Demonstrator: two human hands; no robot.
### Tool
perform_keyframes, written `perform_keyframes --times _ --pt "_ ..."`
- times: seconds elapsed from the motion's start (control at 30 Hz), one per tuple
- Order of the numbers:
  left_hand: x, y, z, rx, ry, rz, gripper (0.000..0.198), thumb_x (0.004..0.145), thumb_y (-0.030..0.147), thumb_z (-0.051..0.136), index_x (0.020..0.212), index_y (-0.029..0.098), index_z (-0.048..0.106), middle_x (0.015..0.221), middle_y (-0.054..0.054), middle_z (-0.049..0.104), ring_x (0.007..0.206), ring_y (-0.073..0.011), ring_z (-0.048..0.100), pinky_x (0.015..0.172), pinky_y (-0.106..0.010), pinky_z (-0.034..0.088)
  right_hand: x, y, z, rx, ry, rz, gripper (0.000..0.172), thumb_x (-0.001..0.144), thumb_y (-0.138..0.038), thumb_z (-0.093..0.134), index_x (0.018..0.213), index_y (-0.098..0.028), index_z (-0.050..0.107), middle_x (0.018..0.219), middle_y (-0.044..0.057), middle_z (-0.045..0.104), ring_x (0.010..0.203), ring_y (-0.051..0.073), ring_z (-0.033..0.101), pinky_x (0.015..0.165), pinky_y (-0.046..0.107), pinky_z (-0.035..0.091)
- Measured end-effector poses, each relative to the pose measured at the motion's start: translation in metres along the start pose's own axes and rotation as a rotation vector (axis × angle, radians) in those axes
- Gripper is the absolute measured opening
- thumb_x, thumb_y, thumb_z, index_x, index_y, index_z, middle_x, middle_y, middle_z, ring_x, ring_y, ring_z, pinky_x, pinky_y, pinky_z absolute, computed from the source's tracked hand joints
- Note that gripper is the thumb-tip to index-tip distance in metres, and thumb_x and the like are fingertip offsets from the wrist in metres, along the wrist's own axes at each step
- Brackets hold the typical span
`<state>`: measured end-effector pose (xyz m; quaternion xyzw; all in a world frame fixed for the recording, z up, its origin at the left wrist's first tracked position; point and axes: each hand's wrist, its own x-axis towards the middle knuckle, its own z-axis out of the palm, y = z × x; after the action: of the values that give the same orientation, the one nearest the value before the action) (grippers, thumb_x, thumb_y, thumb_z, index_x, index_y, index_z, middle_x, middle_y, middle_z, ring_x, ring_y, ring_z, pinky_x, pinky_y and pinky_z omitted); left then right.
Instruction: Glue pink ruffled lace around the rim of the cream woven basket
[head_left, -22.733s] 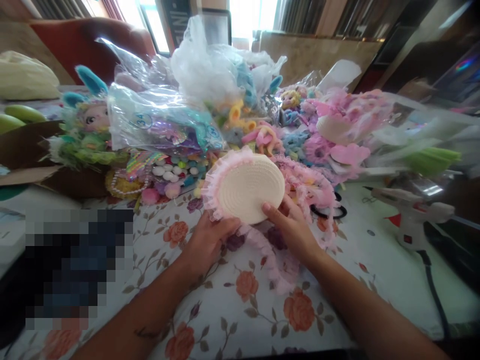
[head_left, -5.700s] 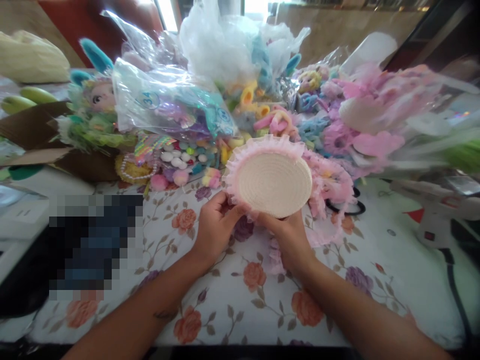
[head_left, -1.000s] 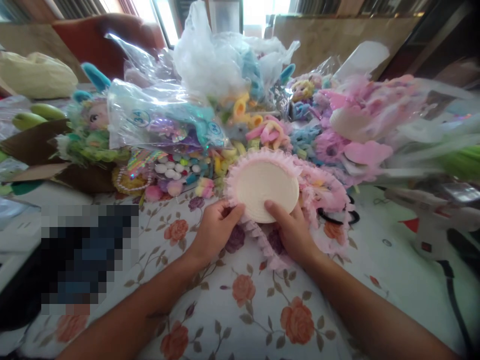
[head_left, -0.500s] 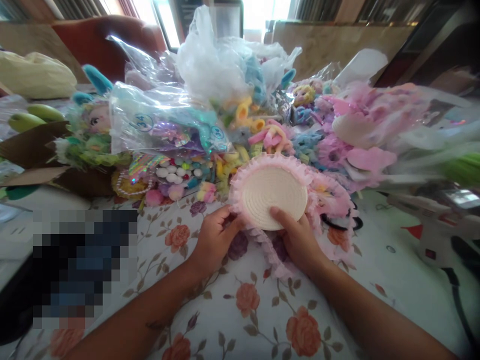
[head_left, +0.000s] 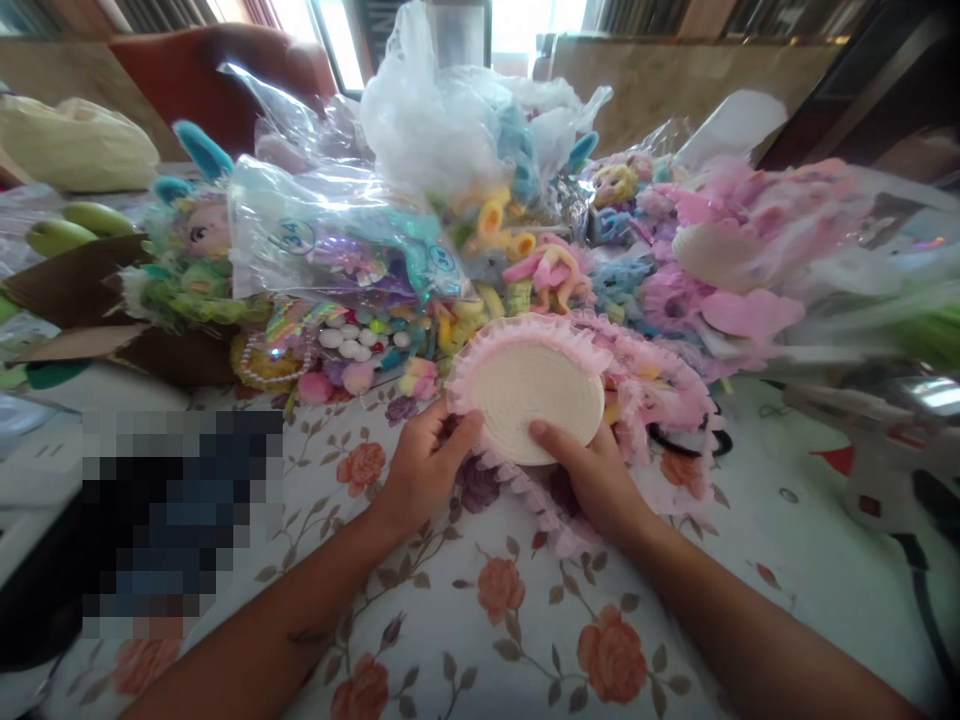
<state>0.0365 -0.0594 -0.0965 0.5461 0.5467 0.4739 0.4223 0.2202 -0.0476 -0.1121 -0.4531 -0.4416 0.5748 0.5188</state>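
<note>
A cream, round woven disc (head_left: pixel 536 395) with spiral ridges is held up between my hands, tilted toward me. Pink ruffled lace (head_left: pixel 487 350) runs along its left and upper rim. My left hand (head_left: pixel 431 455) pinches the lace at the disc's lower left edge. With the thumb on the flat face and the fingers hidden behind, my right hand (head_left: pixel 592 475) grips the disc at its lower right. A loose tail of the lace hangs down between the hands onto the flowered tablecloth (head_left: pixel 420 620), and more pink ruffle lies to the right.
Behind the disc is a heap of plush toys, beads and clear plastic bags (head_left: pixel 337 235). A doll (head_left: pixel 199 240) and a cardboard box (head_left: pixel 82 290) are at left. A pale glue gun (head_left: pixel 862 450) with a black cord stands at right. A blurred-out patch covers the lower left.
The disc has shifted slightly left and tilted back a little, both hands still on it. The view has moved slightly.
</note>
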Motion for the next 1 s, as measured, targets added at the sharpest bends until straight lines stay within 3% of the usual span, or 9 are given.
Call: perform_keyframes --times 0.23,0.37,0.57,0.77,1.0 --pt "0.001 0.002 0.000 0.164 0.049 0.104 0.021 0.092 0.037 0.058 0.087 0.018 0.066 0.070 0.000 0.061 0.063 -0.0132 0.051 0.055 -0.023 0.041 -0.001 0.002 0.000 -0.043 0.025 -0.009 0.061 0.076 -0.042 0.080 0.131 -0.028 0.059 0.114 0.008 0.073 0.117 0.033 0.063 0.102 0.053 0.050" --pt "0.007 -0.003 -0.004 0.098 0.019 0.094 0.026 0.090 0.043 0.062 0.086 0.018 0.065 0.076 -0.001 0.066 0.068 -0.0149 0.057 0.061 -0.024 0.045 0.001 0.003 -0.001 -0.022 0.044 -0.025 0.059 0.078 -0.039 0.079 0.132 -0.029 0.058 0.119 0.007 0.071 0.121 0.031 0.061 0.106 0.050 0.048" --pt "0.010 -0.009 -0.007 -0.021 -0.029 0.123 0.036 0.074 0.045 0.080 0.093 0.019 0.063 0.085 -0.002 0.066 0.079 -0.0172 0.060 0.070 -0.026 0.049 0.001 0.003 -0.002 -0.006 0.036 -0.031 0.058 0.080 -0.040 0.077 0.133 -0.028 0.057 0.129 0.007 0.067 0.122 0.030 0.061 0.108 0.048 0.047" --pt "0.011 -0.001 -0.008 -0.008 0.086 0.093 0.026 0.088 0.045 0.063 0.087 0.020 0.057 0.073 0.002 0.052 0.064 -0.0123 0.047 0.058 -0.023 0.038 -0.002 -0.001 0.001 -0.045 -0.006 -0.006 0.071 0.076 -0.041 0.080 0.139 -0.029 0.049 0.128 0.007 0.067 0.116 0.030 0.064 0.102 0.049 0.051" --pt "0.010 0.000 -0.013 0.254 0.083 0.134 0.031 0.091 0.042 0.057 0.071 0.021 0.047 0.064 0.003 0.046 0.061 -0.0136 0.043 0.054 -0.025 0.033 -0.004 -0.001 0.001 -0.095 -0.021 -0.010 0.075 0.077 -0.040 0.079 0.142 -0.030 0.044 0.124 0.007 0.069 0.111 0.030 0.065 0.095 0.047 0.054"
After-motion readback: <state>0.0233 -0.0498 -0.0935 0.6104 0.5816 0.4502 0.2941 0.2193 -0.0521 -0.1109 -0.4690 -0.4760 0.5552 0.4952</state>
